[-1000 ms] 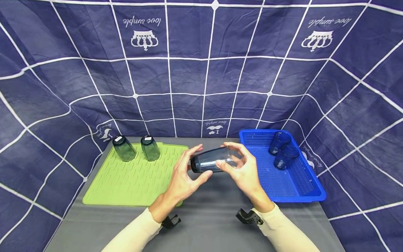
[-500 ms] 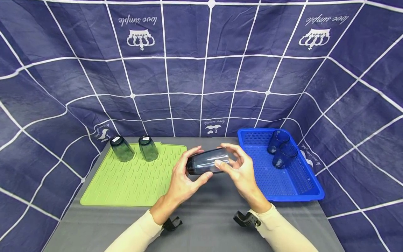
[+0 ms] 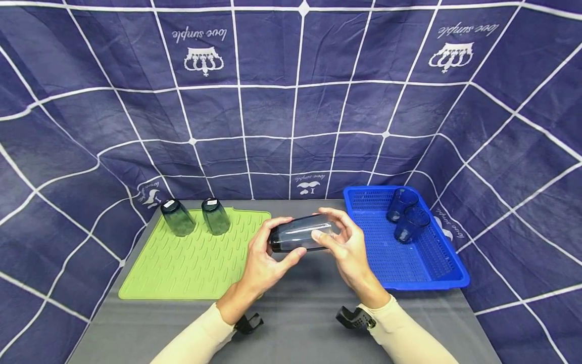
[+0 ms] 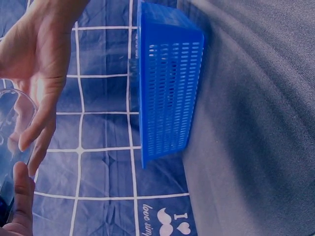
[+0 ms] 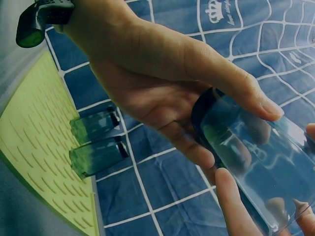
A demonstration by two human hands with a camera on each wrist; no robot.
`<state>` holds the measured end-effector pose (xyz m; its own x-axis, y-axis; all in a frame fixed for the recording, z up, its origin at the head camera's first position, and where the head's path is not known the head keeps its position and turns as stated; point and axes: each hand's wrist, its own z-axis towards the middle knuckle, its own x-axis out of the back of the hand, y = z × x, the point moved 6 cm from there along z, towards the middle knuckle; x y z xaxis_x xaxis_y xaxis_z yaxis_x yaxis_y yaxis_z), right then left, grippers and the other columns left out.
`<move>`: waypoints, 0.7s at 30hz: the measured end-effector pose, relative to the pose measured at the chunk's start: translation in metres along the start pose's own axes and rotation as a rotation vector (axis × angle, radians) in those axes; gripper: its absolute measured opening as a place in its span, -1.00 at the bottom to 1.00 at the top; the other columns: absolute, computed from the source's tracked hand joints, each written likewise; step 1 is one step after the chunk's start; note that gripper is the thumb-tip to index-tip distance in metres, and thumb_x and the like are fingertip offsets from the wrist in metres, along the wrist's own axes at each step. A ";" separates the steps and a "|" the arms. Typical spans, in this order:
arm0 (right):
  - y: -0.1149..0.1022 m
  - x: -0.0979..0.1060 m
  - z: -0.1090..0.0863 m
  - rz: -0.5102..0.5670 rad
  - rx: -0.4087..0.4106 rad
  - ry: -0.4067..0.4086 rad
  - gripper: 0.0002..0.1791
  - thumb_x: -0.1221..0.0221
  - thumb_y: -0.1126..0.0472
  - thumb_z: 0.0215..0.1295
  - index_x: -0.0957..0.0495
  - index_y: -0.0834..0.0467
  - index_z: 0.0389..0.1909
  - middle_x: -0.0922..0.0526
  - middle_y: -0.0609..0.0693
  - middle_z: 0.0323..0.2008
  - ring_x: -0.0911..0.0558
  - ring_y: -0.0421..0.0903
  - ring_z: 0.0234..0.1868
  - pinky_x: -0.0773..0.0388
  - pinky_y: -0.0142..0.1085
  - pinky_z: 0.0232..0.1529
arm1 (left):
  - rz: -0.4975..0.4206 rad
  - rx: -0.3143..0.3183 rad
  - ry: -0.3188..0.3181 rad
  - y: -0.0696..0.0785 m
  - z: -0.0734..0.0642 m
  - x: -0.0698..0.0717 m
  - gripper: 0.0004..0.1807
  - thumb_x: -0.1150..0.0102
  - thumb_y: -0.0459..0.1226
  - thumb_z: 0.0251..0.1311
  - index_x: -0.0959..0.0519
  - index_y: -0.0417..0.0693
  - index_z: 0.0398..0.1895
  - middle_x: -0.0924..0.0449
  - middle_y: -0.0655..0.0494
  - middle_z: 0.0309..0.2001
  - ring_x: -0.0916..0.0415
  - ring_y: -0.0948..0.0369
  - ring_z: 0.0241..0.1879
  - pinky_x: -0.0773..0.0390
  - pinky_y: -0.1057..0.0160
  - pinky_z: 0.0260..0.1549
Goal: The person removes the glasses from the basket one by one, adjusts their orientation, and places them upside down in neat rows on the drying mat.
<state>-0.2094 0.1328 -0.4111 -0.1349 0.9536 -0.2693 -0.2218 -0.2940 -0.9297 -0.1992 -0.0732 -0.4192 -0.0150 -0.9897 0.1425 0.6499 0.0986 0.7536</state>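
Observation:
A dark blue-grey drinking glass [image 3: 301,234] lies nearly sideways in the air between the two hands, over the table's middle. Its thick base points left, into the palm of my left hand [image 3: 262,257], whose fingers and thumb curl round that end. At the rim end, my right hand [image 3: 350,248] grips the glass with the thumb on the near side and fingers behind. The right wrist view shows the left thumb [image 5: 231,81] along the glass wall. Two more glasses [image 3: 178,218] [image 3: 215,217] stand upside down on a green drying mat [image 3: 191,268], left of the hands.
On the right sits a blue plastic basket [image 3: 386,275] with perforated walls, holding two glasses [image 3: 402,203] [image 3: 411,224] at its far right. A grey cloth [image 3: 300,323] covers the table. A blue checked curtain [image 3: 268,111] surrounds the back and sides.
The glass has shifted slightly left, its base settling into the left palm. The left fingers have closed in round the base; the right hand keeps its grip and moved slightly left.

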 end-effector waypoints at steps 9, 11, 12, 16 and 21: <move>0.000 -0.007 0.002 0.045 -0.010 -0.029 -0.28 -0.34 0.54 0.40 -0.43 0.39 0.57 -0.68 0.01 0.26 -0.92 -0.13 -0.11 -0.94 -0.16 -0.08 | 0.007 -0.021 0.013 0.001 0.003 0.006 -0.22 -0.79 -0.39 0.16 -0.66 -0.07 0.47 -0.78 -0.13 0.27 -0.77 0.24 0.16 -0.81 0.40 0.13; 0.001 -0.009 0.003 0.055 -0.011 -0.043 -0.28 -0.33 0.54 0.40 -0.43 0.38 0.57 -0.69 0.00 0.26 -0.92 -0.13 -0.09 -0.94 -0.16 -0.07 | 0.010 -0.021 0.013 0.001 0.004 0.008 -0.22 -0.79 -0.40 0.16 -0.66 -0.07 0.47 -0.78 -0.13 0.27 -0.77 0.24 0.15 -0.82 0.40 0.12; 0.001 -0.010 0.004 0.059 -0.013 -0.050 -0.28 -0.32 0.54 0.41 -0.42 0.36 0.57 -0.69 0.00 0.26 -0.92 -0.13 -0.08 -0.94 -0.17 -0.07 | 0.011 -0.020 0.013 0.001 0.004 0.009 -0.22 -0.79 -0.40 0.16 -0.66 -0.07 0.47 -0.78 -0.13 0.27 -0.77 0.24 0.15 -0.82 0.40 0.11; 0.003 -0.013 0.005 0.069 -0.023 -0.087 -0.29 -0.31 0.53 0.44 -0.40 0.33 0.59 -0.68 0.01 0.27 -0.91 -0.12 -0.03 -0.94 -0.17 -0.06 | 0.011 -0.022 0.015 0.000 0.004 0.012 -0.22 -0.79 -0.42 0.16 -0.66 -0.08 0.47 -0.77 -0.14 0.26 -0.77 0.23 0.15 -0.83 0.38 0.11; 0.004 -0.016 0.007 0.070 -0.030 -0.123 -0.29 -0.30 0.53 0.48 -0.38 0.31 0.61 -0.67 0.01 0.31 -0.90 -0.13 0.00 -0.94 -0.18 -0.04 | 0.017 -0.026 0.023 -0.001 0.004 0.016 -0.22 -0.79 -0.40 0.16 -0.66 -0.09 0.46 -0.78 -0.14 0.26 -0.77 0.24 0.14 -0.84 0.39 0.08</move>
<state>-0.2151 0.1156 -0.4090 -0.2666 0.9149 -0.3030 -0.1791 -0.3559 -0.9172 -0.2028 -0.0884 -0.4149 0.0139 -0.9900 0.1404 0.6695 0.1135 0.7341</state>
